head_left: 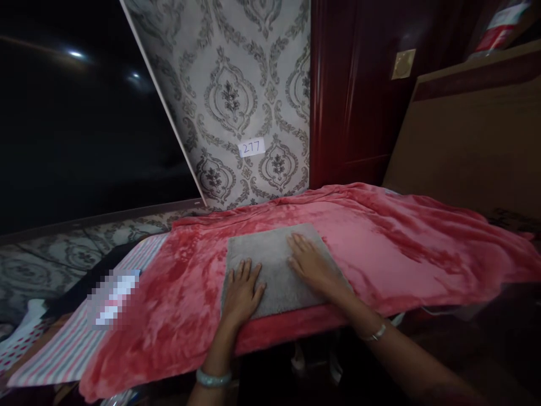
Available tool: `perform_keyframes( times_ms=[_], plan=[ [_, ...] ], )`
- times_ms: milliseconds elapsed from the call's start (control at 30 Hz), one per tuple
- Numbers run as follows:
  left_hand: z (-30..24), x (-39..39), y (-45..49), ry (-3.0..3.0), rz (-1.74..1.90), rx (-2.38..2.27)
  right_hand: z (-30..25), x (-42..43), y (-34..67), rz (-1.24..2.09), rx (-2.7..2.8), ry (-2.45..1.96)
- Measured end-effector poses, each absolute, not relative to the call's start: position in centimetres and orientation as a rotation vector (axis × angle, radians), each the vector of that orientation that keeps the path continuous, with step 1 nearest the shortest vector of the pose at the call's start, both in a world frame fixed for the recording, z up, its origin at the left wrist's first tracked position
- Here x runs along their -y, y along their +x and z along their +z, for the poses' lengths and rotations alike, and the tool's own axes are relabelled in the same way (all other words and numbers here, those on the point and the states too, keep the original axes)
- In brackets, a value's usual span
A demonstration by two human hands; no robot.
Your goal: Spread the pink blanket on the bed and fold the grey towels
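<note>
A grey folded towel [270, 251] lies flat on a pink-red fleece blanket [380, 237] that covers a table. My left hand [242, 290] rests palm down on the towel's near left part, fingers stretched out. My right hand [311, 264] lies flat on the towel's right half, fingers also spread. Neither hand holds anything. A pale green bangle [213, 378] is on my left wrist and a thin bracelet [376, 334] on my right.
A striped pink and white cloth [71, 344] lies under the blanket at the left. Patterned wallpaper with a paper label reading 277 [252, 148] stands behind. A dark red wooden panel [350, 90] and a brown board [469, 141] are at the right; a dark window [76, 113] at the left.
</note>
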State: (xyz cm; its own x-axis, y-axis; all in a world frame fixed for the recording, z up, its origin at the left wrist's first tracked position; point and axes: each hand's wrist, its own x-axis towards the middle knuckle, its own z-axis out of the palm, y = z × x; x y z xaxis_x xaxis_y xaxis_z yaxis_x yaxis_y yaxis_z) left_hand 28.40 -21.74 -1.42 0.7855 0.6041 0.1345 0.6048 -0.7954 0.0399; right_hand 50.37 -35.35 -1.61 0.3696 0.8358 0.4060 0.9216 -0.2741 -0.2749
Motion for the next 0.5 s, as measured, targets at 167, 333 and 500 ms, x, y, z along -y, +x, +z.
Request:
perform_keyframes(
  times_ms=[167, 333, 500],
  plan=[
    [-1.6, 21.8, 28.2, -2.981, -0.259, 0.98, -0.2, 28.2, 47.9, -0.096, 1.753, -2.165],
    [-2.3, 21.3, 28.0, -2.991, -0.271, 0.962, -2.3, 27.1, 49.3, 0.0, 1.811, -2.238],
    [-2.9, 20.9, 28.1, -2.99, -0.311, 0.931, -2.8, 29.1, 53.0, 0.026, 1.606, -2.463]
  ],
)
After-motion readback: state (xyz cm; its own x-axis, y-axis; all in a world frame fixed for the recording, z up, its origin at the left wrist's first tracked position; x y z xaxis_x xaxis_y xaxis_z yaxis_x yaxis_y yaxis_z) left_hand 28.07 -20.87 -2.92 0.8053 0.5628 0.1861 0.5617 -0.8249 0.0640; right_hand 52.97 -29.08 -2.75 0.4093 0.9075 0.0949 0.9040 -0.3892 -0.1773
